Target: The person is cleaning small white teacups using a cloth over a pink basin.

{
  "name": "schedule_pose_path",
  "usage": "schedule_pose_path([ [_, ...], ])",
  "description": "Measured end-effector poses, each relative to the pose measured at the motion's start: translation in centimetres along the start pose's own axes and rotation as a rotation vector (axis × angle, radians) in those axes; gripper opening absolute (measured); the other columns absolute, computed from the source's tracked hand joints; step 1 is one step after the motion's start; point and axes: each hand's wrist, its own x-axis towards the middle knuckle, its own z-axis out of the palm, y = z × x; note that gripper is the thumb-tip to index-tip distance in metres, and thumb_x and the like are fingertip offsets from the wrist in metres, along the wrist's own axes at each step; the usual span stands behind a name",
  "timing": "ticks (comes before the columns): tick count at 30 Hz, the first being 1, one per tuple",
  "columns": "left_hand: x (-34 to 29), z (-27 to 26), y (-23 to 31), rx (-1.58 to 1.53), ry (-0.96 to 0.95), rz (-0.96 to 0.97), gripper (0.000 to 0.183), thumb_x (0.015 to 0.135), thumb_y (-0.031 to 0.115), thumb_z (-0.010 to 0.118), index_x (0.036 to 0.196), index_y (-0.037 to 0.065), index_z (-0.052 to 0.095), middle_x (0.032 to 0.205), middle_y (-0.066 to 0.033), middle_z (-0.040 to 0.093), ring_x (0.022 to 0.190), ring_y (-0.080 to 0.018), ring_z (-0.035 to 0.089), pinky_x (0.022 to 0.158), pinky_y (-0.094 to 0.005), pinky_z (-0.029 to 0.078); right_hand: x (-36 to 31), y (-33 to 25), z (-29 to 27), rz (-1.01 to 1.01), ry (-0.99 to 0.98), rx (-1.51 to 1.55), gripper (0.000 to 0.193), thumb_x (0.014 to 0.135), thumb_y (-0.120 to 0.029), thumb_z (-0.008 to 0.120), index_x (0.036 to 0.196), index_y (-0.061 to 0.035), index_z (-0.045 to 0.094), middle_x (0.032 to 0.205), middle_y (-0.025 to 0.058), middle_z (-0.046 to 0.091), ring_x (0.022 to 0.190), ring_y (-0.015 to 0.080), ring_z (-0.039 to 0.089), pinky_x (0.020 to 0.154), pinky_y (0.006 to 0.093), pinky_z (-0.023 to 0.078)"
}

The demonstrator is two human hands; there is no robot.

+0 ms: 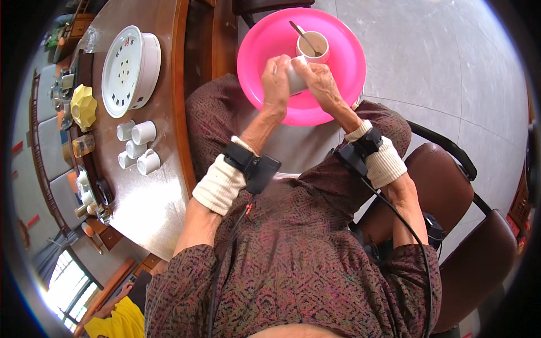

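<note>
Over the round pink plastic basin (344, 73), the left hand (276, 84) and right hand (321, 79) clasp a small white ceramic cup (295, 79), apparently mid-wash, beside a spoon-holding mug (314, 45).

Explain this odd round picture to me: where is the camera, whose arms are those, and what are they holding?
There is no machine here: a seated person wears a wide-angle camera on the head, looking down, so straight edges bend near the rim. The forearms coming up from below are that person's own, with cream cuffs and black strapped-on devices at the wrists. The left hand and right hand together grip a small white cup over a pink basin. In the basin stands another cup with a spoon in it. To the person's left, a wooden table bears four more white cups, a round white tray and a yellow dish.
</note>
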Motion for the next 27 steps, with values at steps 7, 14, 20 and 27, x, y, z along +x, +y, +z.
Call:
schedule_pose_path([
  [7, 2.2, -4.2, 0.3, -0.588, -0.395, -0.634, 0.042, 0.094, 0.038, 0.037, 0.103, 0.002, 0.056, 0.097, -0.0112, 0.062, 0.083, -0.0228, 0.062, 0.071, -0.0354, 0.052, -1.0, -0.9, 0.3, -0.684, -0.193, -0.524, 0.031, 0.084, -0.029, 0.058, 0.082, 0.0018, 0.064, 0.078, 0.0097, 0.064, 0.076, 0.0142, 0.06, 0.07, 0.0267, 0.046],
  [14, 1.7, -4.5, -0.7, -0.76, -0.416, -0.677, 0.047, 0.094, 0.04, 0.034, 0.108, -0.001, 0.054, 0.106, -0.0176, 0.059, 0.089, -0.0281, 0.06, 0.061, -0.0408, 0.053, 1.7, -0.8, -2.7, 0.064, 0.065, 0.216, 0.018, 0.087, -0.011, 0.05, 0.093, 0.0006, 0.062, 0.08, 0.0108, 0.064, 0.075, 0.0172, 0.061, 0.071, 0.0298, 0.049],
  [20, 2.7, -3.0, -2.1, -0.576, -0.331, -0.713, 0.04, 0.091, 0.041, 0.042, 0.105, 0.007, 0.056, 0.101, -0.0112, 0.062, 0.092, -0.027, 0.06, 0.069, -0.0473, 0.051, 4.8, 7.0, -3.6, 0.307, 0.245, -0.155, 0.022, 0.076, -0.012, 0.055, 0.087, 0.0054, 0.063, 0.072, 0.0127, 0.063, 0.061, 0.0183, 0.06, 0.052, 0.0293, 0.046],
  [27, 4.6, -2.9, -8.7, -0.344, -0.103, -0.857, 0.036, 0.09, 0.043, 0.042, 0.11, 0.015, 0.053, 0.1, -0.0084, 0.06, 0.092, -0.0281, 0.059, 0.067, -0.049, 0.05, 4.3, 5.8, -2.9, 0.361, 0.238, 0.033, 0.027, 0.083, -0.018, 0.054, 0.089, 0.0069, 0.062, 0.077, 0.0093, 0.063, 0.068, 0.0174, 0.059, 0.059, 0.0288, 0.047],
])
